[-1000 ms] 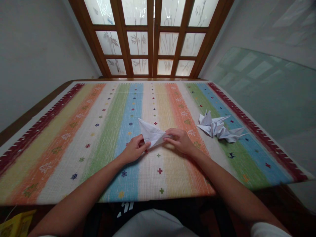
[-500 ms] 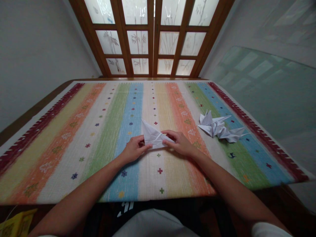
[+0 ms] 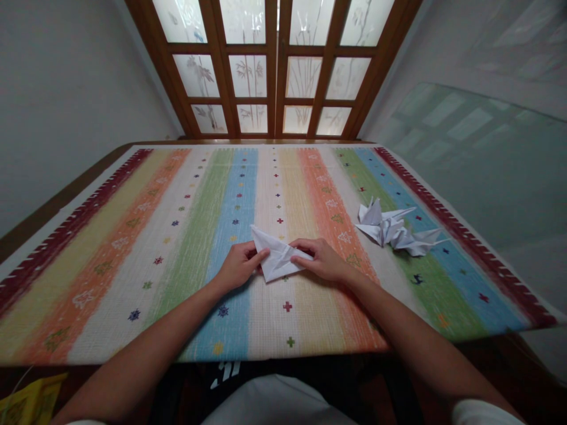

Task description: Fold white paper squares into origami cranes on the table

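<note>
A folded sheet of white paper (image 3: pixel 278 260) with creases across it is held between my two hands, just over the middle of the striped tablecloth (image 3: pixel 186 307). My left hand (image 3: pixel 240 264) pinches its left edge, thumb on top and fingers behind. On the other side, my right hand (image 3: pixel 319 258) grips the right part with the thumb in front and the fingers at the upper edge. One narrow point of the paper sticks up to the left, and a corner points down toward me. The fingertips beneath the paper are hidden.
Folded white paper cranes (image 3: pixel 392 227) lie close together on the right side of the tablecloth. A wooden door with glass panes (image 3: pixel 251 77) stands beyond the table. Below the near left edge is a yellow object (image 3: pixel 33 401). A pale green glass panel (image 3: pixel 478 153) is at the right.
The paper has turned and tilted in my hands. Its lower corner now reaches farther toward me, and its upper point is lower. My left thumb has shifted up along the left edge.
</note>
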Demonstrator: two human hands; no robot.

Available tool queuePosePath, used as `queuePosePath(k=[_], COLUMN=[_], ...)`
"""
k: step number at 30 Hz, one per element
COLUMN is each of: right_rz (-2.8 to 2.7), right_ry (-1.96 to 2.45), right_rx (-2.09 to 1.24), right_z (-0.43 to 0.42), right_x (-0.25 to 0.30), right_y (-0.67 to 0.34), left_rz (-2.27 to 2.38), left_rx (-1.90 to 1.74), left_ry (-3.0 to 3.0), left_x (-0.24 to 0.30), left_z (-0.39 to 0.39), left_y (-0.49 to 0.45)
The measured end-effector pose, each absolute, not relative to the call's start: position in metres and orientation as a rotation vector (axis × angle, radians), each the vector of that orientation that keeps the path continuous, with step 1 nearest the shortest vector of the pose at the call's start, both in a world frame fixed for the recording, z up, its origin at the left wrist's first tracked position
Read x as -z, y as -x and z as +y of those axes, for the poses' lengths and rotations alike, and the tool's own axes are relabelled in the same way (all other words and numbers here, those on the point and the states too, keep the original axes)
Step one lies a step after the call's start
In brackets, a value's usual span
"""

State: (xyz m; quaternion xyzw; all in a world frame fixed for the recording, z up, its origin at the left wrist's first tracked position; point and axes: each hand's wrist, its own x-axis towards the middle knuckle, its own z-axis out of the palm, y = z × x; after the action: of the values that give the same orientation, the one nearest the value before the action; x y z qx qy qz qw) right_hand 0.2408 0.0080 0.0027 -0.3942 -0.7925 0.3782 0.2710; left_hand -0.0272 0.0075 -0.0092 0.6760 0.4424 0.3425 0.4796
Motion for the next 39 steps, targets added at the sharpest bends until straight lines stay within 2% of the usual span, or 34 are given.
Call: queuePosePath(k=[10,16,19,24,30,36,39], right_rz=[-1.982,-2.061,-2.081,-2.075,-2.092,-2.059,-2.026], right_ry=[0.985,1.026,1.035,1.07,1.137,1.134,1.135], right_rx=[-1.244,-1.068,-1.028,-1.12,-1.125,-1.2,-1.223], right_z=[0.003,0.005,0.005,0.003,0.005,0.005,0.005], right_x=[-0.003,-0.004,-0.004,-0.004,-0.004,0.002,0.003], right_y=[-0.238,-0.238,-0.238,-0.237,-0.236,-0.235,-0.235], left_rz=[1.02,1.179,1.187,1.144,1.428,1.122,1.155], left_rx=[-0.87,-1.167,-1.089,-0.964,-0.832,-0.66,-0.665], left_ry=[-1.561,-1.706,-1.934,-1.994,-2.345,-2.441,-2.373], left_x=[0.01,0.005,0.004,0.012,0.017,0.012,0.01], left_z=[0.008,0.005,0.005,0.008,0.007,-0.001,-0.002], left_y=[0.027,0.026,0.028,0.031,0.03,0.022,0.02])
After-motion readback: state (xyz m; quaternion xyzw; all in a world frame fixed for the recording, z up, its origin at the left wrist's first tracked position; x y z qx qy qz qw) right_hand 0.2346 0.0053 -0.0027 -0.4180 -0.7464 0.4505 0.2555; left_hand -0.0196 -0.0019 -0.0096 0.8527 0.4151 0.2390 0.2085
